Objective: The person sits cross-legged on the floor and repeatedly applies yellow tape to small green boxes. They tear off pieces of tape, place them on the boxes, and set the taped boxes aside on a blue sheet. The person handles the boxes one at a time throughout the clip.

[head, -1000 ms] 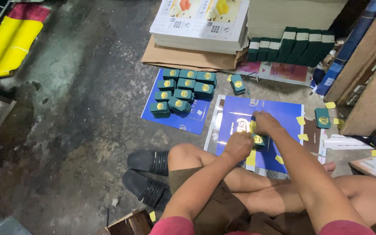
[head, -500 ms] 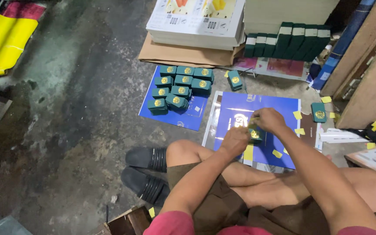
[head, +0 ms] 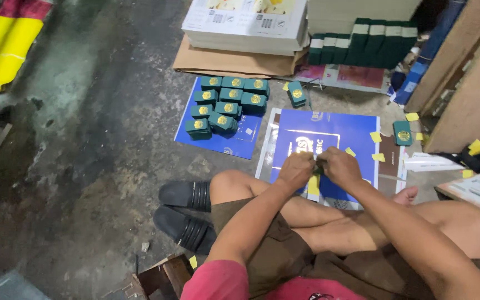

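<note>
Pinching together above the blue sheet, the left hand and right hand curl their fingers tight around something small between them, too hidden to identify; green boxes sit well apart.

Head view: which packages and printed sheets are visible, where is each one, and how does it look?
Small green boxes: stacked on left blue sheet, gold round emblems.
Blue sheet: floor under both hands, white border.
White flat cartons: top centre, on brown cardboard.
Yellow slips: scattered right.

Both hands meeting over blue sheet, green boxes beside
</note>
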